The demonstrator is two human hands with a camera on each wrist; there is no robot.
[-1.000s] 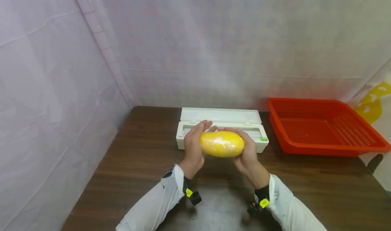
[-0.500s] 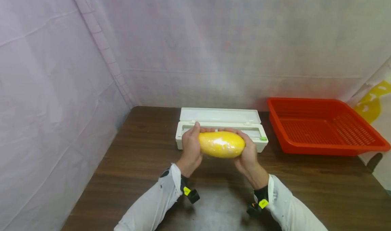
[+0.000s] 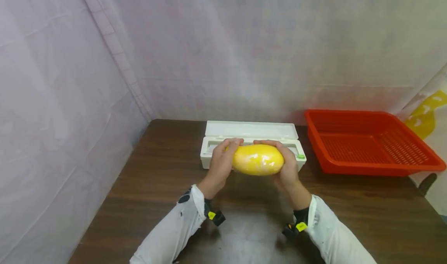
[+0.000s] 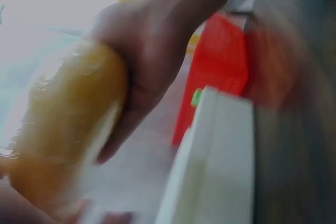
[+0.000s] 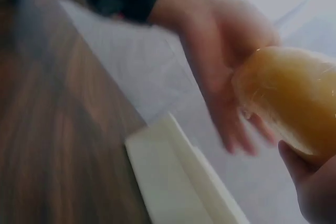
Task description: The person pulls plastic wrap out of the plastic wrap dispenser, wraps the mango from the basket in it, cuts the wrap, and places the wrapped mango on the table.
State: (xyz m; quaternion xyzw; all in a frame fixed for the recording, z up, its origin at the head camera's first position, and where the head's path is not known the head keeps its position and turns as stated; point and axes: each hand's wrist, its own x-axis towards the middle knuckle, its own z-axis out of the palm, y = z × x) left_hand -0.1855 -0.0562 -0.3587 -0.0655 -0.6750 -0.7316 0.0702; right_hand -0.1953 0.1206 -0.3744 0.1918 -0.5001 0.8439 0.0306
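Note:
A smooth yellow oblong fruit [image 3: 258, 160], wrapped in shiny clear cling film, is held up lengthwise between both hands above the table. My left hand [image 3: 221, 162] holds its left end, and my right hand [image 3: 289, 169] cups the right end. In the left wrist view the right hand [image 4: 149, 45] wraps over the fruit's far end. The right wrist view has the left hand [image 5: 215, 61] against the other end, its fingers reaching along the side. Just behind the fruit stands a white cling film dispenser [image 3: 206, 162] with its lid [image 3: 251, 130] raised.
A red plastic basket [image 3: 366, 169] with a perforated floor stands at the right of the brown wooden table [image 3: 146, 186]. On the dispenser's right end is a green slider [image 3: 300, 156]. White sheeting [image 3: 244, 54] hangs behind and at the left.
The fruit has shifted slightly right and up in the head view, with both hands staying on it. The left fingers have changed their place along its end. Dispenser and basket stay put.

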